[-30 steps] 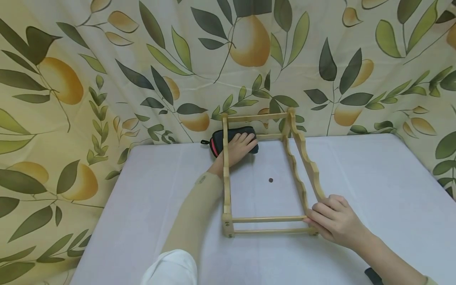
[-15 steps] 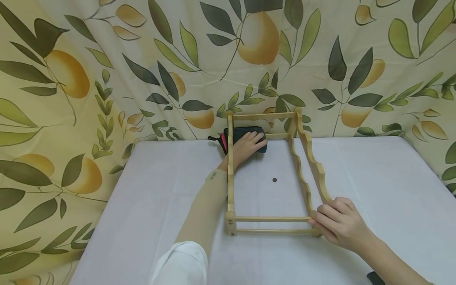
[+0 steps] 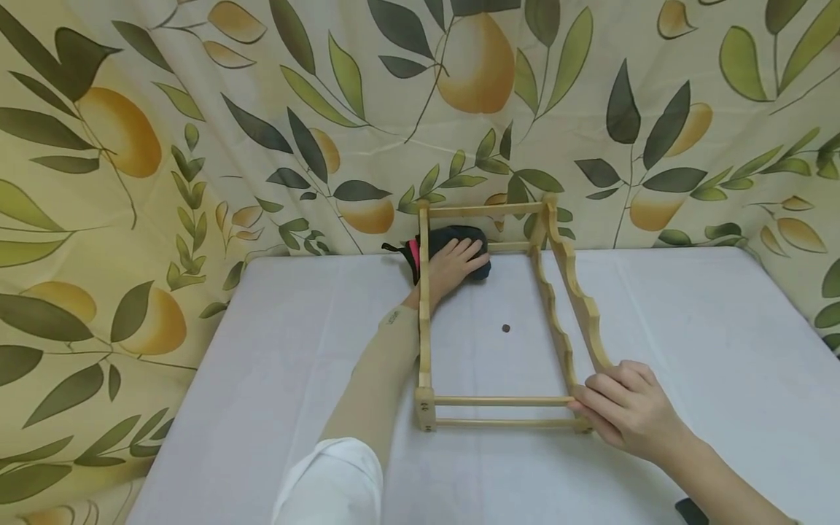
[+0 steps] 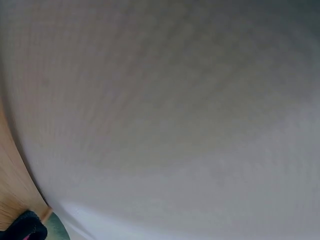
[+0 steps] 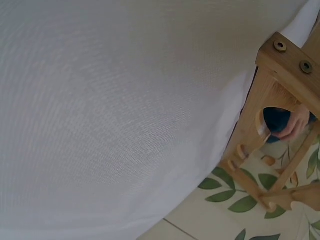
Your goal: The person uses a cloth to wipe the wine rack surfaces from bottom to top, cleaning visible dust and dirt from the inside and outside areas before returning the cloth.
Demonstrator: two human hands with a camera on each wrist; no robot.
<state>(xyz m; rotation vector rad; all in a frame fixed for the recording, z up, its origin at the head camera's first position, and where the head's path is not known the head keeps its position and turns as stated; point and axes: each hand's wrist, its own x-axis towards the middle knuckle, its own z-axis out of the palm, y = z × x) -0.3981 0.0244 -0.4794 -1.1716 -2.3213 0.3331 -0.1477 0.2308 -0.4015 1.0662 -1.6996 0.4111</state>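
A pale wooden rack (image 3: 424, 306) with wavy side rails and round crossbars stands on the white-covered table. My left hand (image 3: 453, 265) reaches in past the rack's left rail and holds a dark pouch (image 3: 477, 235) from above at the far end. A pink-red edge and a black loop show on the pouch's left. The thumb is hidden in the head view. My right hand (image 3: 620, 408) grips the rack's near right corner. Through an opening in the rack (image 5: 287, 86), the right wrist view shows the dark pouch and fingers on it. Cloth fills most of the left wrist view.
A small dark round spot (image 3: 506, 328) lies on the white cloth (image 3: 295, 350) inside the rack's outline. A fruit-and-leaf patterned curtain (image 3: 354, 146) hangs right behind the table. Part of a dark object (image 3: 691, 511) shows below the right forearm.
The left hand has shifted the pouch a little to the right and tilted it slightly within the rack. The right hand keeps its grip on the corner. The head view has shifted slightly.
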